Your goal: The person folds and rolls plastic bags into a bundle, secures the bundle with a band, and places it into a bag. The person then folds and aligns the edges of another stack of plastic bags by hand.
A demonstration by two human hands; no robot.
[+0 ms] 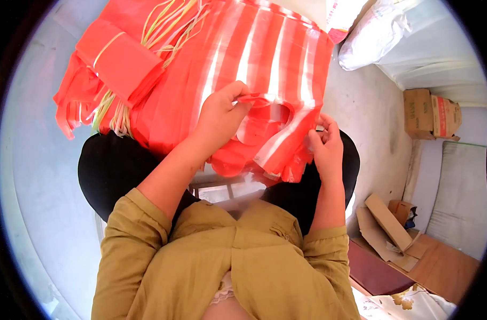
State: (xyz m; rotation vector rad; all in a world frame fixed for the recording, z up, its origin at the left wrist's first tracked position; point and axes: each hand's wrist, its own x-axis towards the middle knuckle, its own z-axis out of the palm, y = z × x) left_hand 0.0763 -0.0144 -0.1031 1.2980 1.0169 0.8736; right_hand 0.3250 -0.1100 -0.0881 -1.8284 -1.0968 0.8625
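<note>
A wide pile of red plastic bags [195, 74] with shiny white stripes lies before me, reaching over my knees. My left hand [222, 114] pinches the lifted edge of the top red plastic bag [299, 130] between thumb and fingers. At that bag's right side, my right hand [327, 146] has its fingertips closed on the rim. Between my hands the bag bulges into a rounded opening. Left of the pile rests a folded red bundle [118, 61] with a pale band around it. Yellow-green ties [171, 24] lie loosely across the pile's far left.
A white sack [374, 34] is on the floor at the far right. Cardboard boxes [432, 113] stand against the right wall. Flattened cardboard [385, 229] lies by a brown board [446, 266] at the lower right, near a patterned cloth [409, 304].
</note>
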